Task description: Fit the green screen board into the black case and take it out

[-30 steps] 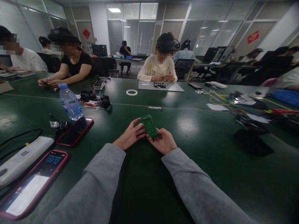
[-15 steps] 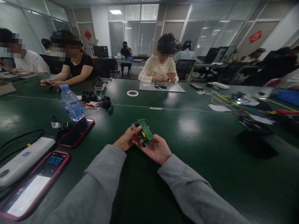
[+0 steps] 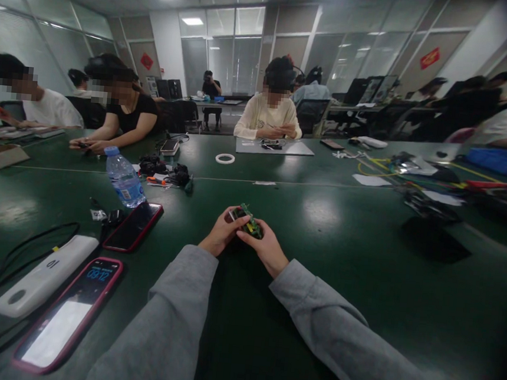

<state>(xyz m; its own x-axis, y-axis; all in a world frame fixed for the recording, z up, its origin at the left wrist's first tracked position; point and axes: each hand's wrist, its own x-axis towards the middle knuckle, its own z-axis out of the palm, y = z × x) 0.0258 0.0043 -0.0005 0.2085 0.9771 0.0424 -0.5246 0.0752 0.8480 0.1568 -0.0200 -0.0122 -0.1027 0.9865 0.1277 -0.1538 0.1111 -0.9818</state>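
A small green circuit board (image 3: 254,230) with a yellow part on it is held just above the dark green table, in the middle of the head view. My left hand (image 3: 223,230) grips its left side, thumb across the top, by a pale edge. From the right, my right hand (image 3: 267,245) closes round the other side, its thumb near the left thumb. Fingers hide much of the board, and its underside does not show.
On the left lie a lit phone (image 3: 69,316), a white power bank (image 3: 46,275) with black cables, a dark phone (image 3: 133,227) and a water bottle (image 3: 124,179). A tape roll (image 3: 225,158) lies beyond my hands. Tangled wires (image 3: 397,167) are at right; several people sit around.
The circuit board has been tilted, so its flat green face no longer shows and its component side does. My right thumb has come over onto the board's near side.
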